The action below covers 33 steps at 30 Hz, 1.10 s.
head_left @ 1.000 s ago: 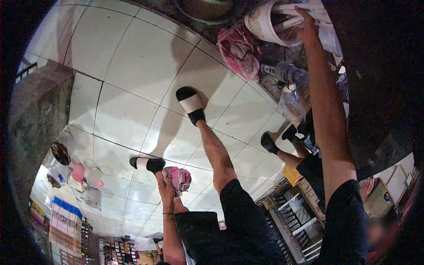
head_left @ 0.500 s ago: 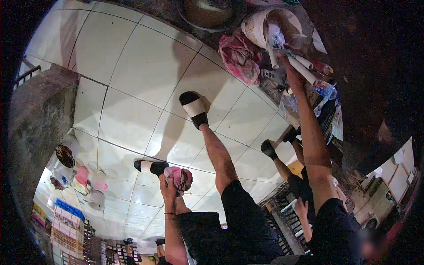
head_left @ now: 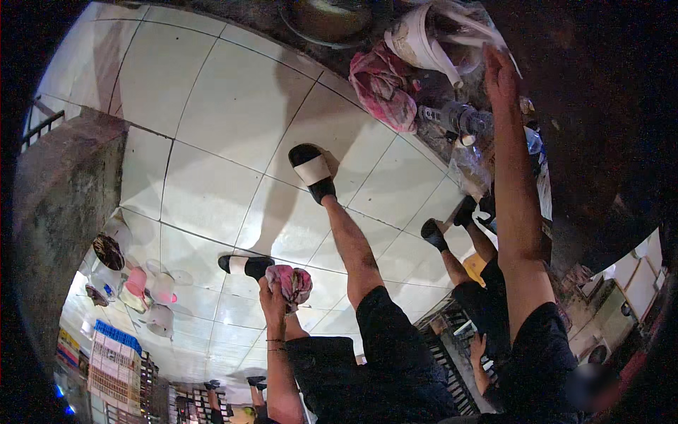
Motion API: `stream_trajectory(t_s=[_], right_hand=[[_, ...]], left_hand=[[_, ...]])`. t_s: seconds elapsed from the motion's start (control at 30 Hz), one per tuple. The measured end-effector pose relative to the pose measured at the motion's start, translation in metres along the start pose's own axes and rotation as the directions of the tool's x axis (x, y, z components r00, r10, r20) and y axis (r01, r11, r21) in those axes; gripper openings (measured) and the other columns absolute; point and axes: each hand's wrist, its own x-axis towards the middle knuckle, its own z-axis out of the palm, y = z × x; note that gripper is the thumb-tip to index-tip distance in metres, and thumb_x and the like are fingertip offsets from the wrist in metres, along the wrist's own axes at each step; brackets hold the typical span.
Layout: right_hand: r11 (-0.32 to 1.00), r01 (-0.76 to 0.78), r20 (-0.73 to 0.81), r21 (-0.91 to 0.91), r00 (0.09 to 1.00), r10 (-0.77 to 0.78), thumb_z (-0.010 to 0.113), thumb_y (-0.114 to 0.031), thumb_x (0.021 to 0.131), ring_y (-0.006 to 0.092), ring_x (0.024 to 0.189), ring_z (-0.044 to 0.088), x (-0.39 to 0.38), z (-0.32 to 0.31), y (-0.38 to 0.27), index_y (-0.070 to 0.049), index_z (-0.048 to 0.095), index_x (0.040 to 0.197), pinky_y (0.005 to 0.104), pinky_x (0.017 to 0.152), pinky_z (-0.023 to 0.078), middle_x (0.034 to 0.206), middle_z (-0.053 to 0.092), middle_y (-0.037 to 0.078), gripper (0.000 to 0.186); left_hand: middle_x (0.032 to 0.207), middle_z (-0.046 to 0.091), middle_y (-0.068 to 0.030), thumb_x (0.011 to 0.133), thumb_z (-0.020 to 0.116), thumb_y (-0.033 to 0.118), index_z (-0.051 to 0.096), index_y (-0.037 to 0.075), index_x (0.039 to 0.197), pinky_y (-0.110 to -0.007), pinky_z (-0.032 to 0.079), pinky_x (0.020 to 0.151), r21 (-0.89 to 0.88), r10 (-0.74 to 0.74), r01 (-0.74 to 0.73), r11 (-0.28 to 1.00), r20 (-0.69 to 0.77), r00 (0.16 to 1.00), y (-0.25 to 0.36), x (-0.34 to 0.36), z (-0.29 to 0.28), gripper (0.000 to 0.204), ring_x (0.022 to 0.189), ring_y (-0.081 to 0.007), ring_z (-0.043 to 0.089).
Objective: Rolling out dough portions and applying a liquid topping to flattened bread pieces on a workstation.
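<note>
My left hand (head_left: 272,304) is closed round a crumpled pink-and-white cloth (head_left: 289,284), held above the tiled floor near my sandal (head_left: 247,266). At the upper right, my right hand (head_left: 500,76) reaches over a dark ledge. Its fingertips are beside white tubes (head_left: 474,28) smeared by motion, and whether they grip one is unclear. A white tub (head_left: 404,44) lies tipped there, with another white tube (head_left: 442,63) sticking out. Below the tub sit a pink patterned cloth (head_left: 383,88) and clear plastic bottles (head_left: 470,120).
A dark round basin (head_left: 328,21) rests at the top. Several cups and containers (head_left: 134,281) stand at the left beside a concrete ledge (head_left: 63,184). Another person's feet (head_left: 434,234) and hand (head_left: 478,348) show at the right. A blue-topped rack (head_left: 116,353) is lower left.
My right hand has moved up and right from the tub's mouth. The white tubes near it have shifted upward, exposing more of the bottles. My left hand still holds its cloth.
</note>
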Motion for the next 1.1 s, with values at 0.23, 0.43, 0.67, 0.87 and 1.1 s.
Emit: stream_trajectory(t_s=[0.23, 0.43, 0.67, 0.87, 1.1], right_hand=[[0.823, -0.566, 0.111, 0.053, 0.822, 0.558, 0.078, -0.038, 0.090, 0.0207, 0.112, 0.066, -0.074, 0.089, -0.091, -0.012, 0.054, 0.141, 0.0387, 0.091, 0.056, 0.123, 0.064, 0.008, 0.062], [0.943, -0.303, 0.642, 0.140, 0.753, 0.147, 0.079, -0.030, 0.091, 0.0190, 0.081, 0.069, -0.032, 0.046, -0.064, -0.008, 0.062, 0.126, 0.0242, 0.067, 0.057, 0.115, 0.065, 0.009, 0.045], [0.891, 0.119, 0.436, 0.437, 0.839, -0.326, 0.070, -0.021, 0.098, 0.0155, 0.093, 0.068, 0.054, 0.035, -0.040, 0.001, 0.065, 0.118, 0.0263, 0.075, 0.060, 0.109, 0.069, 0.014, 0.031], [0.958, -0.262, 0.045, 0.116, 0.965, 0.258, 0.069, -0.030, 0.098, 0.0199, 0.100, 0.067, 0.038, -0.002, 0.027, -0.004, 0.066, 0.122, 0.0404, 0.085, 0.056, 0.117, 0.068, 0.012, 0.036], [0.971, -0.216, 0.279, -0.105, 0.931, 0.238, 0.072, -0.020, 0.095, 0.0181, 0.093, 0.067, 0.063, 0.038, 0.060, -0.008, 0.066, 0.117, 0.0360, 0.076, 0.053, 0.107, 0.070, 0.009, 0.026]], left_hand=[[0.114, 0.069, -0.0102, 0.107, 0.050, 0.030, 0.061, -0.002, 0.128, -0.034, 0.050, 0.091, -0.089, -0.015, 0.013, 0.996, -0.029, 0.999, 0.005, -0.005, -0.019, 0.040, 0.103, -0.0197, 0.062], [0.113, 0.070, -0.0147, 0.103, 0.051, 0.021, 0.063, -0.001, 0.125, -0.036, 0.050, 0.092, -0.106, -0.015, 0.017, 0.994, 0.020, 1.000, 0.033, -0.002, -0.010, 0.034, 0.103, -0.0226, 0.064], [0.110, 0.071, -0.0134, 0.102, 0.051, 0.019, 0.063, -0.003, 0.125, -0.036, 0.052, 0.087, -0.109, -0.060, 0.060, 0.992, -0.002, 0.998, 0.016, 0.004, -0.026, 0.034, 0.099, -0.0211, 0.065], [0.114, 0.070, -0.0153, 0.100, 0.050, 0.017, 0.061, -0.003, 0.129, -0.037, 0.051, 0.092, -0.146, -0.071, 0.072, 0.987, 0.011, 0.997, 0.002, 0.003, -0.004, 0.037, 0.103, -0.0238, 0.065], [0.119, 0.067, -0.0075, 0.106, 0.054, 0.026, 0.059, -0.001, 0.135, -0.032, 0.051, 0.090, -0.147, -0.108, 0.113, 0.983, 0.044, 0.993, -0.004, -0.005, -0.028, 0.039, 0.105, -0.0169, 0.061]])
